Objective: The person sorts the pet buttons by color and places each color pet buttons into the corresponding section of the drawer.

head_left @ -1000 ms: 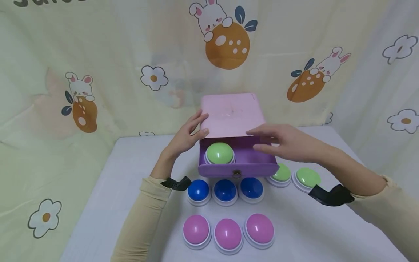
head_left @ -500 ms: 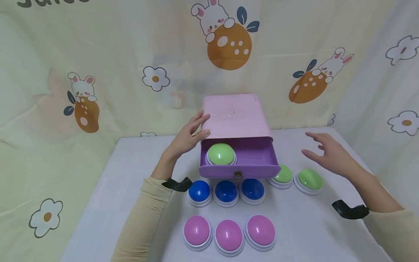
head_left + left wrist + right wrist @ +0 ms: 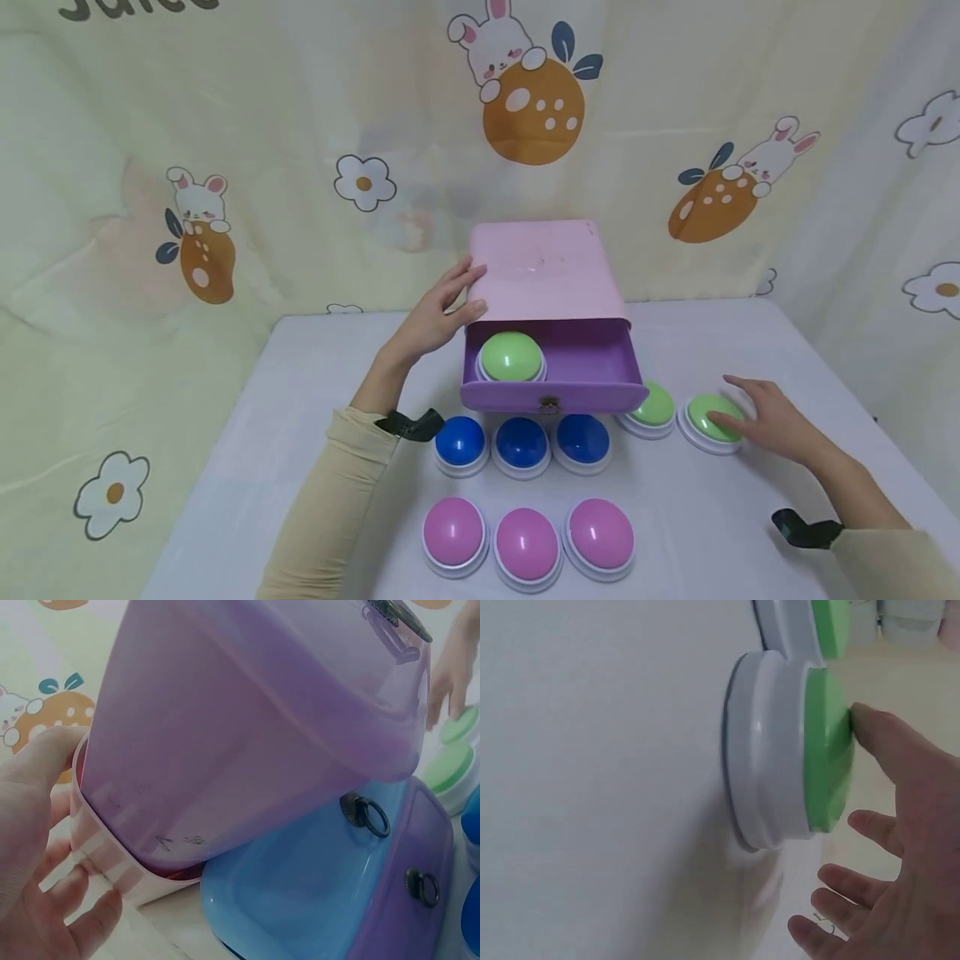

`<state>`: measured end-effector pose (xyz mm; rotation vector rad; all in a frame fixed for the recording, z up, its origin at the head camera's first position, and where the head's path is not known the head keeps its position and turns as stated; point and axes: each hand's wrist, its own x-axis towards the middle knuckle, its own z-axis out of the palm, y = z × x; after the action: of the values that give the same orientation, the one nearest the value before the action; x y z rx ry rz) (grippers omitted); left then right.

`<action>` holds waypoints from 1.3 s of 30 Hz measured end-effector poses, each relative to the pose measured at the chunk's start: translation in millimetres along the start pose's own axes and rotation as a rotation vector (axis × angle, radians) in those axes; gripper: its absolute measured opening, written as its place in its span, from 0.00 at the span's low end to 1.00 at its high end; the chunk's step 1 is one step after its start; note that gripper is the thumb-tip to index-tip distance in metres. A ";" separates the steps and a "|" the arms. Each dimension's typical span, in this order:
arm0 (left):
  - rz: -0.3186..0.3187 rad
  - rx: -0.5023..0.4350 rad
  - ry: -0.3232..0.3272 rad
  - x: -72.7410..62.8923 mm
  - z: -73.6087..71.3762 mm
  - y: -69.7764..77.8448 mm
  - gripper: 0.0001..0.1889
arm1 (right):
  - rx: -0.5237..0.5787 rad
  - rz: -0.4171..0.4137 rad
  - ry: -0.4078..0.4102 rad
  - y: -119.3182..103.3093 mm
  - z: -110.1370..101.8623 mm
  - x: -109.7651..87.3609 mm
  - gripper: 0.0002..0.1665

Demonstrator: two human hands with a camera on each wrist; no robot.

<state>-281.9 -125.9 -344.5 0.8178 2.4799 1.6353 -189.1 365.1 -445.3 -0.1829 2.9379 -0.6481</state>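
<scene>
The rightmost green button (image 3: 702, 421) lies just under the right hand (image 3: 777, 423).

A curtained-off tabletop corner, playroom-like; whether in a home or a studio cannot be told.
A cream-yellow printed fabric curtain (image 3: 285, 100) hangs behind a table covered in pale lilac-white cloth (image 3: 697, 525), and a pale grey-white fabric side curtain (image 3: 840, 242) closes off 3 o'clock. The prints look childlike: a white rabbit hugging an orange spotted fruit (image 3: 534, 117) just past 12 o'clock, similar ones at 2 and between 9 and 10, a white outlined flower (image 3: 114, 493) at 8, and dark lettering (image 3: 138, 7) cut off at 10. Glossy domed plastic buttons in pink, blue and green (image 3: 527, 543) stand toward 6 o'clock.
</scene>
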 end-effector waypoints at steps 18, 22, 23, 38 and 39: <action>-0.010 0.038 -0.016 -12.7 -0.9 36.1 0.31 | 0.211 0.017 0.007 -2.5 21.0 -9.6 0.63; -0.013 0.046 -0.014 -12.8 -0.7 36.2 0.30 | 0.199 0.002 0.014 -2.4 24.3 -10.1 0.62; -0.013 0.045 -0.013 -12.7 -0.6 36.0 0.30 | 0.193 0.004 0.015 -2.2 25.5 -9.9 0.63; -0.004 0.063 -0.001 -13.3 0.0 37.1 0.30 | 0.113 0.019 0.024 -7.0 32.2 -13.0 0.60; -0.004 0.065 0.000 -13.4 0.0 36.9 0.30 | 0.105 0.023 0.028 -7.1 32.3 -13.1 0.60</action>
<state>-255.8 -121.1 -315.5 0.8187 2.5453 1.5610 -170.7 347.4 -470.1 -0.1303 2.9183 -0.8048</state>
